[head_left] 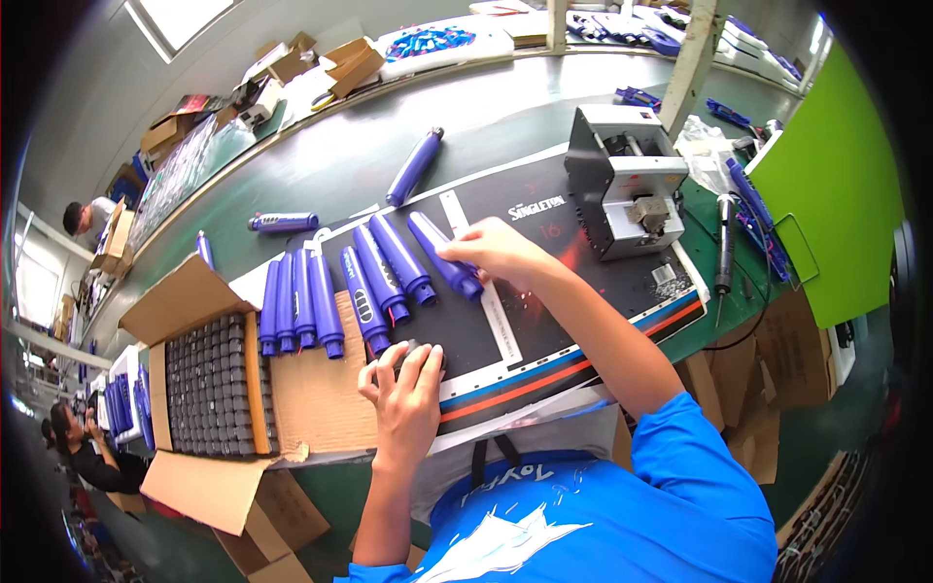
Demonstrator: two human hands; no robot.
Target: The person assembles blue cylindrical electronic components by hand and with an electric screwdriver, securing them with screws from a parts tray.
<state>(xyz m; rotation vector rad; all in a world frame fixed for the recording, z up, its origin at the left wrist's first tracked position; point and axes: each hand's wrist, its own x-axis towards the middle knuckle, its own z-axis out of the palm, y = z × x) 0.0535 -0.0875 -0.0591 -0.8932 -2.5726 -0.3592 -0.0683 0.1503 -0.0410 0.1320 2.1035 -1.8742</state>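
My right hand point(498, 251) has its thumb and fingers closed on the upper side of a purple tube point(428, 233), which lies slanted on a black printed mat point(544, 316). Close to the mat's front edge, my left hand point(406, 403) is curled over a small black part point(431, 358), mostly hidden by the fingers. Just beyond that hand lies a purple tube with a dark oval mark point(361, 296). Two more purple tubes point(400, 257) lie between it and the one under my right hand. Several others point(301, 296) are lined up to the left, narrow ends toward me.
An open cardboard box point(185, 301) at left holds rows of black parts point(209, 389). Beyond the mat lie loose purple tubes point(416, 167). A grey-black machine point(627, 180) stands at back right, with a hanging electric screwdriver point(724, 243) and a green panel point(816, 185) beside it.
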